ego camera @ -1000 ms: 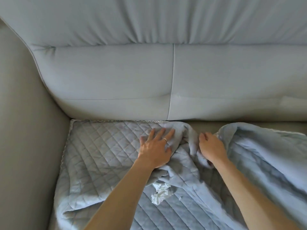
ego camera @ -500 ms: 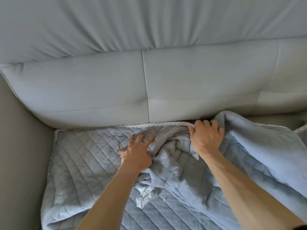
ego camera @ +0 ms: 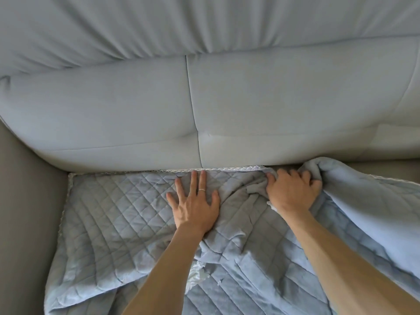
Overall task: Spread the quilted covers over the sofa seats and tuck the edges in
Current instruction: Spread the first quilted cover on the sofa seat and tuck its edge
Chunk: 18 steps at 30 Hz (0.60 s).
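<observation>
Nearest: quilted cover (ego camera: 113,223) lies over the sofa seat, rumpled into folds between and under both forearms. A white crumpled scrap (ego camera: 196,276) shows just right of the left forearm, on the near side of the left grip. Left grip (ego camera: 195,208) is flat on the cover, fingers straight and spread, pressing down, clasping nothing; ring (ego camera: 201,190) on one finger. Its fingertips reach the lace trim (ego camera: 231,169) at the cover's back edge. Right grip (ego camera: 293,192) sits just right of it, fingers curled round a bunch of cover at that edge. Right of the right grip the cover is folded back, plain underside up, bare seat (ego camera: 386,165) beyond. Left of the left grip the cover lies flat up to the armrest (ego camera: 22,201). Beyond both grips: backrest (ego camera: 113,114), its seam just past the left fingertips.
</observation>
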Available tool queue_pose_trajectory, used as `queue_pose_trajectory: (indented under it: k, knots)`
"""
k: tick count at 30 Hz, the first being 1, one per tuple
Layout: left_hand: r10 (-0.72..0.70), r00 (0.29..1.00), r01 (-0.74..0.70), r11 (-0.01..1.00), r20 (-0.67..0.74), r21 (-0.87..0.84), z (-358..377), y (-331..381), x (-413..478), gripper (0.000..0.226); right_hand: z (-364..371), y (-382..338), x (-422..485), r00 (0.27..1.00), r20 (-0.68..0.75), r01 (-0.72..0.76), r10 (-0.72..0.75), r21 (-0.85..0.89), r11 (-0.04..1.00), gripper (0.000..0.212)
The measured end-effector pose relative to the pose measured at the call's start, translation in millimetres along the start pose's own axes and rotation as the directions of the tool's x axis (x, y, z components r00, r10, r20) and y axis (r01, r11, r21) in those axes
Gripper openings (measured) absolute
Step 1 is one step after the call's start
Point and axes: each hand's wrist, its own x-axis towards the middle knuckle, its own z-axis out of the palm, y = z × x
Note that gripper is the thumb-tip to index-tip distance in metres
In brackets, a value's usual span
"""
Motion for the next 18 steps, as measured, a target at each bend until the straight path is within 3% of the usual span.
queue_pose_trajectory:
  k: [3,6,9,11,15,18]
  knots:
    - [-0.013,1.000,0.013,1.000,0.022,0.004,0.2,1.5,7.9,0.069,8.2,0.4,1.2,0.999,-0.040,-0.025,0.025,-0.004,1.000,0.042]
    - [-0.001,0.996,0.001,1.000,0.087,0.006,-7.7,-1.2,6.3,0.069,-5.2,2.3,-1.7,0.998,0.046,-0.045,0.045,0.004,0.999,0.048]
    - [-0.024,0.985,0.012,0.997,0.169,0.075,-25.3,-4.1,9.4,0.072,-28.0,20.3,-18.1,0.994,0.013,0.112,-0.113,0.028,0.993,0.055]
    - [-0.058,0.979,0.045,0.996,0.194,0.073,-33.9,2.2,10.9,0.072,-41.2,44.6,-33.4,0.970,-0.122,0.219,-0.211,0.059,0.974,0.057]
    - [-0.003,0.995,0.004,1.000,0.098,-0.019,-44.2,23.8,-15.4,0.066,-61.1,106.3,-47.7,0.956,-0.236,0.217,-0.176,0.162,0.963,0.062]
    - [0.221,0.975,-0.222,0.975,-0.039,-0.017,-35.2,46.8,-66.3,0.068,-66.0,147.6,-58.2,0.960,-0.269,0.125,-0.073,0.180,0.976,0.071]
